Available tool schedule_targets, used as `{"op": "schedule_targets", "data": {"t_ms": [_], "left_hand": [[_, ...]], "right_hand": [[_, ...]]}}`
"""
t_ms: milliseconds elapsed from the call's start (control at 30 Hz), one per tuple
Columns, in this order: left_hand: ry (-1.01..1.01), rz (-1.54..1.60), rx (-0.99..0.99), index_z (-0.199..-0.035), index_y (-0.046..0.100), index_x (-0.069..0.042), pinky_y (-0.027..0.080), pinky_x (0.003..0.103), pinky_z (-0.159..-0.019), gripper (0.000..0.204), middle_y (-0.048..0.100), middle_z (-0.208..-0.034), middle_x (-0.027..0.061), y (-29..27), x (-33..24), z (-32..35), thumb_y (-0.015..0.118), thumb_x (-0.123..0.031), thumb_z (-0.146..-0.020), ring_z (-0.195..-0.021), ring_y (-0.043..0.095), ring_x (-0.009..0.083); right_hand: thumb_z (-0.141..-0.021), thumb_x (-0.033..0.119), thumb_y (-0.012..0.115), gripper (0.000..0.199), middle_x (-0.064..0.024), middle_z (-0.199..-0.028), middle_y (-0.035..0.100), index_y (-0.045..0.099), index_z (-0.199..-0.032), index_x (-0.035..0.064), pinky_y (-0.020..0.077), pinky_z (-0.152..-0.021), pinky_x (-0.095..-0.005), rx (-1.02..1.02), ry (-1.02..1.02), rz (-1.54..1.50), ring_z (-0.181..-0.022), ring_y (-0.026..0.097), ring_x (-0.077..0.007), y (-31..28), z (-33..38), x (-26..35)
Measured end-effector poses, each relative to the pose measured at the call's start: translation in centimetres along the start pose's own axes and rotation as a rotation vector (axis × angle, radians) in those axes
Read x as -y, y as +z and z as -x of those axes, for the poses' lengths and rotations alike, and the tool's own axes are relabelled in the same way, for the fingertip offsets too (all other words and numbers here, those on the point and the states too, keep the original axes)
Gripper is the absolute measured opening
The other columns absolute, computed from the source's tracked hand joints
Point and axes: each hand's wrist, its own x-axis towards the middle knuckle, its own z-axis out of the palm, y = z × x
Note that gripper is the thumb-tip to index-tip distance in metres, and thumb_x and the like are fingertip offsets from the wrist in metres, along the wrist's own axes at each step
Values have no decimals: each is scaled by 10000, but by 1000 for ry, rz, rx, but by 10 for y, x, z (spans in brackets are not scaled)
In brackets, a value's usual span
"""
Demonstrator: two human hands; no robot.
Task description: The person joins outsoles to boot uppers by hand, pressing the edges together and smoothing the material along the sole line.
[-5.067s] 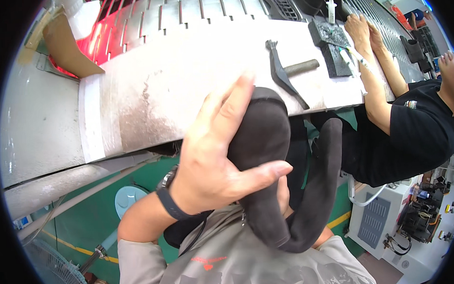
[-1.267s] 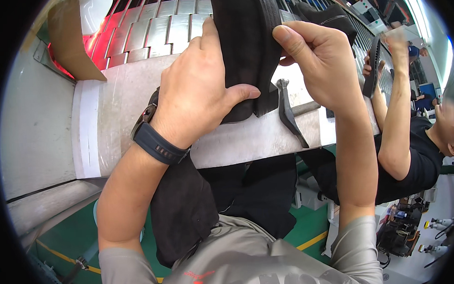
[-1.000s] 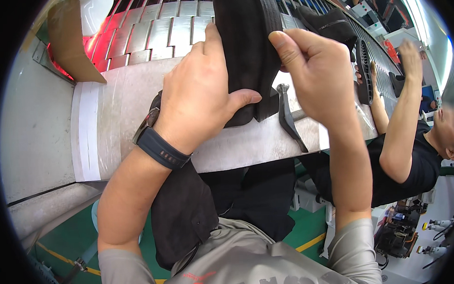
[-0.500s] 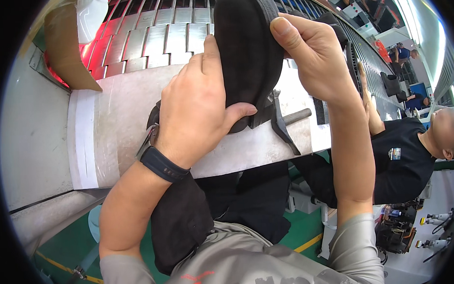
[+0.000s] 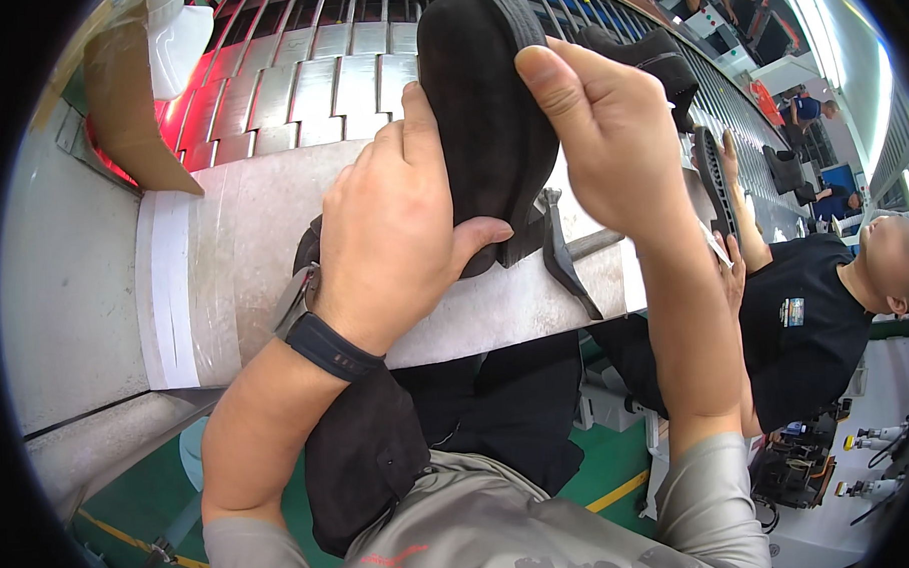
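A black suede shoe (image 5: 481,113) with a dark ribbed sole edge is held up over the bench. My left hand (image 5: 397,221) is closed on its lower left side, thumb across the bottom end. My right hand (image 5: 604,129) grips the sole edge on the right, thumb pressed on the rim. Just below the shoe, a hammer (image 5: 566,255) lies on the bench, its handle partly behind my right wrist. A dark object (image 5: 308,247), mostly hidden, sits behind my left wrist.
The pale bench top (image 5: 243,261) borders a slatted metal conveyor (image 5: 313,89). A cardboard sheet (image 5: 133,110) stands at its left end. Black shoes (image 5: 657,62) stand on the far right line. Beside me, a co-worker (image 5: 796,322) in black holds a dark sole (image 5: 713,180).
My right hand has shifted slightly left and lower along the sole edge, and the shoe has tilted a little. The co-worker's hands now show with a sole.
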Motion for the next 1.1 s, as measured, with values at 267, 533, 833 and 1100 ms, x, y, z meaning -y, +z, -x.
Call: {"op": "schedule_targets", "data": {"t_ms": [267, 533, 833, 1100], "left_hand": [[7, 8, 4, -1531, 375, 194, 585, 461, -875, 1180, 672, -1153, 262, -4, 0, 1, 993, -344, -681, -1024, 694, 404], [46, 37, -8, -1624, 320, 85, 571, 497, -916, 1235, 669, -1247, 268, -2, -12, 3, 1004, -302, -672, -1098, 693, 450], [37, -2, 21, -1564, 367, 171, 563, 453, -921, 1214, 649, -1256, 242, -3, -17, 1, 995, -325, -651, -1090, 678, 383], [34, -22, 0, -1555, 380, 171, 557, 450, -890, 1199, 649, -1253, 247, -4, -10, 7, 991, -333, -654, -1061, 677, 376]], "right_hand": [[-1097, 440, 630, 532, -180, -595, 568, 702, -826, -12, 460, -546, -435, -56, -1, 182, -531, 561, -364, -9, -7, 11], [-1170, 541, 427, 733, -63, -592, 454, 607, -747, -29, 418, -566, -370, 46, -53, -225, -593, 399, -160, -15, -21, -21], [-1169, 521, 443, 732, -100, -572, 428, 550, -693, -25, 399, -544, -385, 29, -89, -99, -558, 378, -220, -20, -21, -24], [-1133, 467, 533, 672, -193, -590, 571, 622, -681, -24, 473, -551, -450, -100, -115, 550, -538, 574, -395, -14, -19, 21]]}}
